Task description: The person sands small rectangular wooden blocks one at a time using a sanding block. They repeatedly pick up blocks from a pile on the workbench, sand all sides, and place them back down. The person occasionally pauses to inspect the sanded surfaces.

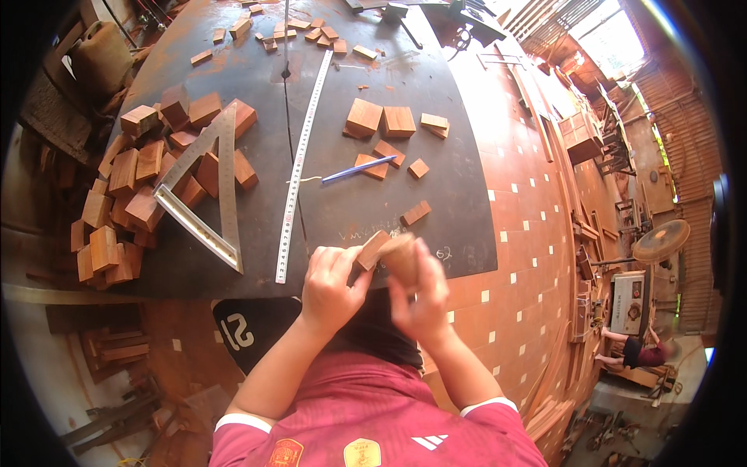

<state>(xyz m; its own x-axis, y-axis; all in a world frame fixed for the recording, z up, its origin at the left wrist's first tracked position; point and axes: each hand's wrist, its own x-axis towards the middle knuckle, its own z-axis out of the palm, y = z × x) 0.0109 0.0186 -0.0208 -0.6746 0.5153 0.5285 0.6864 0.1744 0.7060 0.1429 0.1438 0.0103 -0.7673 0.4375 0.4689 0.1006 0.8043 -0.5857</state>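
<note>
My left hand (331, 284) grips a small reddish wooden block (373, 249) at the near edge of the dark work table (436, 101). My right hand (420, 292) is closed around a brownish pad or block (401, 255) pressed against that wooden block. Both hands meet just over the table's front edge. What exactly the right hand holds is blurred.
A heap of wooden blocks (132, 187) lies at the left with a metal triangle square (210, 187) on it. A long steel ruler (302, 159) runs down the middle. A blue pen (358, 169) and several loose blocks (381, 121) lie right of it. A person (634, 350) sits on the floor at the far right.
</note>
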